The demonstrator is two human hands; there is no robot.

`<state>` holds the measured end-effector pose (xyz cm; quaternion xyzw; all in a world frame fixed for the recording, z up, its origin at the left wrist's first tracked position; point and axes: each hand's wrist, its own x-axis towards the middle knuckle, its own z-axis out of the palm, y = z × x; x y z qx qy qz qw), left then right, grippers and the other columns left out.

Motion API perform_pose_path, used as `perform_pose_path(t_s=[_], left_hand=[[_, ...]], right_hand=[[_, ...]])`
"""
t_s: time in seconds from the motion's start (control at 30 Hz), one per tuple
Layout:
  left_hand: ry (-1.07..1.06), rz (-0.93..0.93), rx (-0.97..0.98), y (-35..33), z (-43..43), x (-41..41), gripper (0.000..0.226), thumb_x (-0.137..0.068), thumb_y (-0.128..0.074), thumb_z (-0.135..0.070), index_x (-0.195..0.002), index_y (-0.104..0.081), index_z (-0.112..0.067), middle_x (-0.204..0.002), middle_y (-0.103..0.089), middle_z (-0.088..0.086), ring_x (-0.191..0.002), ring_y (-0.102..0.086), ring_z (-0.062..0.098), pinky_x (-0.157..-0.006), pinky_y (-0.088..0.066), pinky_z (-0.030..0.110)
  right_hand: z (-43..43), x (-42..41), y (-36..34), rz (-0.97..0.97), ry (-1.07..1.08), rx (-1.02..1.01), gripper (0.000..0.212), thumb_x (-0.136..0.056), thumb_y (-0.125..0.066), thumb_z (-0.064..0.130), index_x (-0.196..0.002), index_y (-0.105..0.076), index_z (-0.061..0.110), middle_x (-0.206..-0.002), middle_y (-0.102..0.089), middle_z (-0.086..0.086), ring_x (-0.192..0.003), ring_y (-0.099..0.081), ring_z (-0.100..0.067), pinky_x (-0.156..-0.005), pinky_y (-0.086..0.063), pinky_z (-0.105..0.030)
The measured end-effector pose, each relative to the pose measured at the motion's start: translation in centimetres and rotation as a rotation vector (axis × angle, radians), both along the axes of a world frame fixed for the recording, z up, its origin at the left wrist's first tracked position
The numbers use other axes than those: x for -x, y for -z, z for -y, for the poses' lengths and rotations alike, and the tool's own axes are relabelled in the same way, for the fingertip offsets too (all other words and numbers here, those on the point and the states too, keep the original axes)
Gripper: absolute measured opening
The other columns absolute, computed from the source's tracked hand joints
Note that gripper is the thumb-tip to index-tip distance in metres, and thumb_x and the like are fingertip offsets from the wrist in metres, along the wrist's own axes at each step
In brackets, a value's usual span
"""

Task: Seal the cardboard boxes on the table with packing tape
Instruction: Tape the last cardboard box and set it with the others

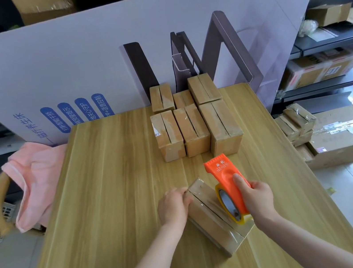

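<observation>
The cardboard box [209,222] lies slanted near the bench [110,191] edge at 6 o'clock. The left hand [174,205] grips the box's far end at 10 o'clock; how far its fingers wrap is hard to make out. The right hand [257,197] clenches the orange tape dispenser [223,177], which rests on the box's 3 o'clock side and hides that flap. Six more boxes [193,128] stand at 12 o'clock, with the rear three partly hidden.
</observation>
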<state>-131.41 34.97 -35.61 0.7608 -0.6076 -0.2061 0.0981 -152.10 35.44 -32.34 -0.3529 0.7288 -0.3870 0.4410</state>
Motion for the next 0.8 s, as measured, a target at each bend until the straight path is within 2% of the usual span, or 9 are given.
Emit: perform_pose_path(t_s=[0.07, 0.13, 0.2, 0.27, 0.4, 0.47, 0.57, 0.67, 0.8], left_hand=[[-0.115, -0.135, -0.131, 0.5, -0.8, -0.3, 0.033, -0.093, -0.046, -0.054, -0.099, -0.065, -0.028, -0.093, -0.068, -0.007, -0.089, -0.065, 0.022, -0.066, -0.047, 0.028], [-0.223, -0.204, -0.198, 0.7, -1.2, -0.4, 0.047, -0.091, -0.041, -0.062, -0.103, -0.065, -0.024, -0.097, -0.07, -0.002, -0.091, -0.065, 0.023, -0.074, -0.052, 0.032], [-0.334, -0.137, -0.033, 1.1, -2.1, 0.1, 0.058, -0.086, -0.05, -0.064, -0.122, -0.059, -0.018, -0.119, -0.063, 0.002, -0.108, -0.059, 0.024, -0.085, -0.05, 0.035], [-0.514, -0.181, 0.18, 1.5, -3.6, 1.0, 0.067, -0.077, -0.066, -0.059, -0.125, -0.054, -0.013, -0.123, -0.058, 0.004, -0.113, -0.054, 0.025, -0.084, -0.049, 0.039], [-0.759, -0.573, 0.139, 2.2, -5.0, 2.7, 0.04, -0.082, -0.068, -0.047, -0.109, -0.065, -0.018, -0.104, -0.066, -0.005, -0.099, -0.062, 0.016, -0.077, -0.044, 0.027], [-0.722, -0.614, 0.153, 2.2, -4.3, 2.9, 0.035, -0.089, -0.064, -0.035, -0.115, -0.064, -0.011, -0.111, -0.065, 0.001, -0.106, -0.061, 0.019, -0.085, -0.043, 0.026], [-0.531, -0.47, 0.145, 2.0, -3.2, 2.8, 0.033, -0.096, -0.054, -0.018, -0.127, -0.058, -0.01, -0.125, -0.06, 0.003, -0.118, -0.055, 0.02, -0.098, -0.041, 0.027], [-0.496, -0.436, 0.058, 1.9, -1.8, 1.9, 0.033, -0.094, -0.051, -0.01, -0.125, -0.061, -0.016, -0.126, -0.062, 0.001, -0.116, -0.057, 0.02, -0.095, -0.045, 0.028], [-0.493, -0.401, 0.037, 1.8, -2.3, 1.5, 0.032, -0.094, -0.054, -0.016, -0.126, -0.062, -0.017, -0.123, -0.065, 0.001, -0.114, -0.06, 0.019, -0.09, -0.045, 0.024]], right_hand=[[0.0, 0.0, -0.1, 0.002, -0.002, 0.007, 0.048, -0.085, -0.066, 0.045, -0.055, -0.053, 0.01, -0.041, -0.049, 0.003, -0.035, -0.044, -0.007, -0.037, -0.035, -0.02], [-0.1, -0.1, -0.2, 0.002, -0.006, 0.012, 0.048, -0.085, -0.066, 0.044, -0.054, -0.053, 0.011, -0.039, -0.048, 0.004, -0.032, -0.042, -0.004, -0.034, -0.033, -0.017], [-0.2, -0.1, -0.2, -0.001, -0.008, 0.017, 0.047, -0.086, -0.067, 0.043, -0.053, -0.051, 0.012, -0.038, -0.046, 0.005, -0.032, -0.04, -0.005, -0.033, -0.031, -0.017], [-0.3, -0.1, -0.2, -0.005, -0.002, 0.03, 0.049, -0.086, -0.067, 0.041, -0.052, -0.048, 0.012, -0.037, -0.043, 0.005, -0.031, -0.038, -0.005, -0.032, -0.029, -0.016], [-0.4, -0.2, -0.3, 0.002, -0.004, 0.047, 0.049, -0.086, -0.067, 0.041, -0.05, -0.05, 0.012, -0.035, -0.044, 0.005, -0.03, -0.04, -0.004, -0.031, -0.03, -0.015], [-0.4, -0.3, -0.3, -0.004, -0.013, 0.045, 0.048, -0.086, -0.066, 0.042, -0.052, -0.055, 0.01, -0.036, -0.048, 0.005, -0.031, -0.043, -0.004, -0.032, -0.032, -0.015], [-0.5, -0.2, -0.3, -0.012, -0.015, 0.039, 0.051, -0.087, -0.065, 0.043, -0.048, -0.051, 0.013, -0.034, -0.046, 0.006, -0.03, -0.042, -0.004, -0.031, -0.03, -0.014], [-0.5, -0.2, -0.2, -0.017, -0.011, 0.032, 0.05, -0.087, -0.064, 0.045, -0.051, -0.054, 0.011, -0.036, -0.048, 0.005, -0.031, -0.044, -0.004, -0.032, -0.033, -0.016], [-0.4, -0.5, 0.0, -0.018, -0.021, 0.052, 0.053, -0.088, -0.064, 0.042, -0.053, -0.056, 0.003, -0.038, -0.049, 0.003, -0.031, -0.042, -0.005, -0.032, -0.033, -0.016]])
